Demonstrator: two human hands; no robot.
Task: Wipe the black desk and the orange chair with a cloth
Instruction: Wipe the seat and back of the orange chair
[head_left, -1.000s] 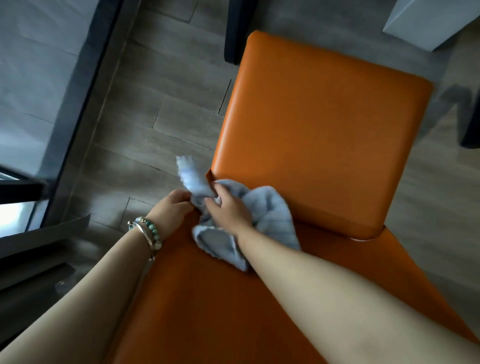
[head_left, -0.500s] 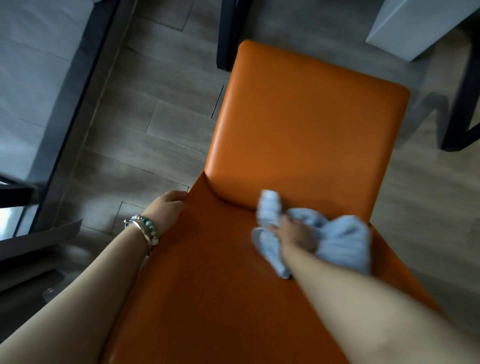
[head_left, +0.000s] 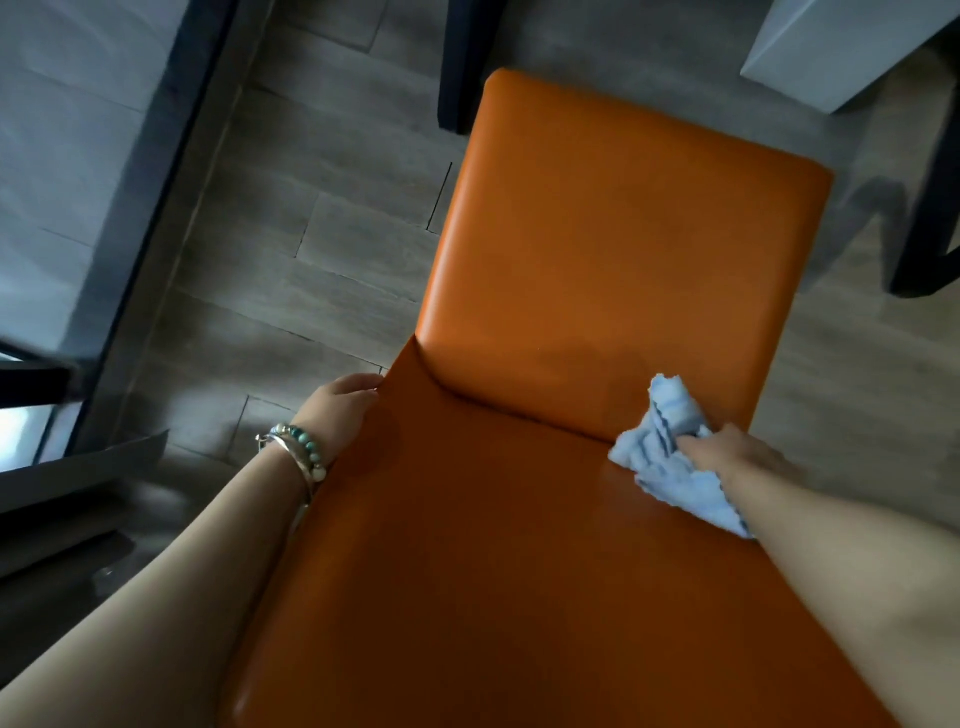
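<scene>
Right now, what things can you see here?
Padded orange chair: one, orange, centre.
Crumpled pale blue cloth: one, pale blue, on the chair's right side.
Grey wood-plank floor: one, grey, around the chair.
Black furniture legs: two, black, top centre and right edge.
Pale grey panel: one, grey, top right corner.
Teal beaded bracelet: one, teal and white, left wrist.
Left hand: one, holds the chair's left edge.
Right hand: one, grips the cloth.

Indoor room, home or office: wood-plank floor (head_left: 322, 270), orange chair (head_left: 613, 270), black furniture legs (head_left: 467, 62).

Crumpled pale-blue cloth (head_left: 667, 467) sits on the orange chair (head_left: 597, 260), seemingly at its right-side crease.
</scene>
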